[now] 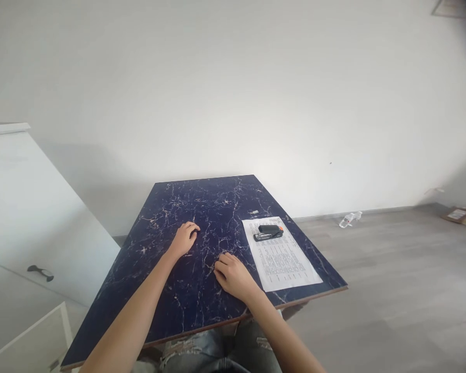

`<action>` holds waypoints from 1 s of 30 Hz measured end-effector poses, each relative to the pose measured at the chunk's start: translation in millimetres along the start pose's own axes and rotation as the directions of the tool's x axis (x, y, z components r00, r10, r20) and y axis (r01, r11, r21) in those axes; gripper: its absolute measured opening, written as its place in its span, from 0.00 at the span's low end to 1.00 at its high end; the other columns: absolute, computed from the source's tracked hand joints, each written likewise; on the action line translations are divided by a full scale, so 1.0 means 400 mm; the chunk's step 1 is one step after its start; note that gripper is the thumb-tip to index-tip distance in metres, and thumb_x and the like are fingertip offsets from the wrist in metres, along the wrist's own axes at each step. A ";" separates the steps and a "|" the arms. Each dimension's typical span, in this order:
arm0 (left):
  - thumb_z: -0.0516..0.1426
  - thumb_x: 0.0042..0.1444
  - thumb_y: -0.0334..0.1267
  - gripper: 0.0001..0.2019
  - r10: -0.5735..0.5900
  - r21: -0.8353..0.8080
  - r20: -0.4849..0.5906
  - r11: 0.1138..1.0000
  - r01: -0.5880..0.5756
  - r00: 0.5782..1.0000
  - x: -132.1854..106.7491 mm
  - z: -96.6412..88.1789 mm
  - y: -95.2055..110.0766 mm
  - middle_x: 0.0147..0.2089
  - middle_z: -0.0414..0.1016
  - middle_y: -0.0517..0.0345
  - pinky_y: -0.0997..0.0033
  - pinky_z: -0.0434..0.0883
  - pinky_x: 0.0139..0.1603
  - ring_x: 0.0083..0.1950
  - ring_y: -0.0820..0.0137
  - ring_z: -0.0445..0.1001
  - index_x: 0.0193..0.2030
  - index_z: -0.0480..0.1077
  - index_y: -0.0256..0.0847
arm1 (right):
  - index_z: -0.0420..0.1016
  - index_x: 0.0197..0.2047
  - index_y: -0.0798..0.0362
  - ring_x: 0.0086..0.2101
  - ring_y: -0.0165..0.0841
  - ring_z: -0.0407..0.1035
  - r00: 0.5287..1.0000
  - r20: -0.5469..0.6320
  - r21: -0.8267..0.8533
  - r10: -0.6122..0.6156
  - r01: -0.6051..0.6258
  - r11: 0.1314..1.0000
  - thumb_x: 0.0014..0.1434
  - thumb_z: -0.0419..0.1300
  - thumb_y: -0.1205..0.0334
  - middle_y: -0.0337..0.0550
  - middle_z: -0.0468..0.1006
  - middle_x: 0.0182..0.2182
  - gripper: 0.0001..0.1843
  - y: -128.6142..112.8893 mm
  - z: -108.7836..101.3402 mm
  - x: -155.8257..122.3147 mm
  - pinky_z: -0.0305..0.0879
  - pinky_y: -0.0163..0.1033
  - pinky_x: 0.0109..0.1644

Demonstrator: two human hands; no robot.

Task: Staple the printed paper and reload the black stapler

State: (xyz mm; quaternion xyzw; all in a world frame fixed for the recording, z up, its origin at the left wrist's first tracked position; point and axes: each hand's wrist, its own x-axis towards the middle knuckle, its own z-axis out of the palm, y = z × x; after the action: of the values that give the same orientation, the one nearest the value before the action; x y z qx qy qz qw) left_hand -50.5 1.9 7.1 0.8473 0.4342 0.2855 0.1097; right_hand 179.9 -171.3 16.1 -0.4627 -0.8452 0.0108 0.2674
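Note:
Both of my hands rest on a dark blue marble-patterned table (198, 300). My left hand (185, 238) lies left of the table's middle, palm down, its fingers loosely bent and nothing in them. Closer to the front edge is my right hand (232, 275), also palm down and relaxed, with no object showing in it. Just to its right lie printed paper sheets (281, 261), apart from the fingers. A black stapler (268, 233) with an orange tip rests on the upper part of the paper.
A white cabinet (34, 207) with a dark handle (41, 272) stands at the left. The wall (217, 93) borders the table's far side. On the grey floor (392, 274) at the right lie a clear plastic bottle (349, 219) and a brown cardboard piece (459, 214).

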 end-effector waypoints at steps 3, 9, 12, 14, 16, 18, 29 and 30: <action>0.51 0.63 0.32 0.12 -0.008 -0.014 0.001 1.000 0.008 1.000 0.002 -0.003 -0.001 0.53 0.75 0.50 0.50 0.67 0.63 0.55 0.57 0.72 0.46 0.75 0.43 | 0.69 0.35 0.51 0.39 0.36 0.67 0.999 -0.029 -0.010 -0.015 0.014 1.000 0.69 0.58 0.68 0.42 0.72 0.36 0.08 0.000 -0.007 -0.001 0.63 0.40 0.44; 0.52 0.60 0.33 0.12 -0.016 -0.113 0.016 0.993 0.017 1.000 0.005 -0.009 -0.023 0.53 0.77 0.50 0.48 0.67 0.66 0.57 0.57 0.73 0.42 0.77 0.44 | 0.71 0.35 0.51 0.34 0.33 0.67 0.977 -0.134 0.006 -0.168 0.171 0.985 0.72 0.55 0.65 0.40 0.73 0.31 0.11 -0.012 -0.029 -0.014 0.61 0.41 0.40; 0.51 0.57 0.31 0.13 -0.052 -0.218 0.018 0.974 0.054 0.999 0.004 -0.015 -0.029 0.53 0.79 0.51 0.49 0.67 0.67 0.56 0.59 0.75 0.40 0.77 0.43 | 0.72 0.35 0.51 0.32 0.33 0.67 0.973 -0.194 0.017 -0.126 0.131 0.991 0.72 0.55 0.65 0.40 0.74 0.29 0.12 -0.002 -0.071 -0.034 0.61 0.41 0.39; 0.50 0.55 0.30 0.16 -0.097 -0.314 0.017 0.944 0.097 0.995 0.003 -0.019 -0.026 0.52 0.80 0.51 0.50 0.69 0.66 0.55 0.61 0.77 0.43 0.77 0.42 | 0.73 0.36 0.50 0.33 0.34 0.69 0.967 -0.253 0.084 0.028 -0.007 0.996 0.72 0.55 0.63 0.42 0.76 0.30 0.11 0.038 -0.123 -0.055 0.63 0.41 0.40; 0.49 0.52 0.28 0.20 -0.125 -0.414 0.019 0.902 0.122 0.992 0.002 -0.024 -0.020 0.51 0.82 0.52 0.50 0.71 0.66 0.54 0.62 0.79 0.47 0.76 0.41 | 0.75 0.39 0.50 0.34 0.36 0.72 0.926 -0.286 0.183 0.248 -0.201 0.962 0.72 0.55 0.59 0.44 0.78 0.32 0.11 0.115 -0.186 -0.085 0.68 0.41 0.41; 0.48 0.51 0.27 0.22 -0.135 -0.472 0.021 0.872 0.129 0.991 0.003 -0.028 -0.014 0.52 0.82 0.52 0.51 0.71 0.66 0.54 0.63 0.80 0.49 0.75 0.40 | 0.77 0.39 0.49 0.34 0.38 0.74 0.871 -0.288 0.200 0.398 -0.352 0.914 0.70 0.58 0.53 0.45 0.80 0.34 0.12 0.223 -0.248 -0.120 0.71 0.43 0.41; 0.49 0.56 0.28 0.18 -0.118 -0.487 0.044 0.864 0.124 0.992 0.001 -0.035 0.030 0.47 0.84 0.54 0.53 0.74 0.61 0.51 0.63 0.81 0.44 0.79 0.41 | 0.69 0.68 0.43 0.62 0.50 0.69 0.910 -0.034 0.206 0.414 -0.399 0.893 0.66 0.61 0.47 0.50 0.75 0.63 0.29 0.534 -0.282 -0.169 0.69 0.53 0.63; 0.49 0.55 0.28 0.18 -0.111 -0.528 0.053 0.840 0.123 0.992 0.000 -0.041 0.050 0.45 0.84 0.54 0.54 0.75 0.59 0.48 0.63 0.82 0.42 0.79 0.41 | 0.72 0.66 0.44 0.60 0.50 0.71 0.905 -0.048 0.213 0.424 -0.405 0.889 0.66 0.60 0.48 0.49 0.77 0.60 0.27 0.540 -0.275 -0.164 0.71 0.53 0.62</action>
State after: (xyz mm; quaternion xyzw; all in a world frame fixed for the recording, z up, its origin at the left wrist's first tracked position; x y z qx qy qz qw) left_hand -46.6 -11.0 29.2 0.7588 0.3882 0.3784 0.3610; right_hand 426.8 -124.8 24.0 -0.6035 -0.7082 0.1300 0.3426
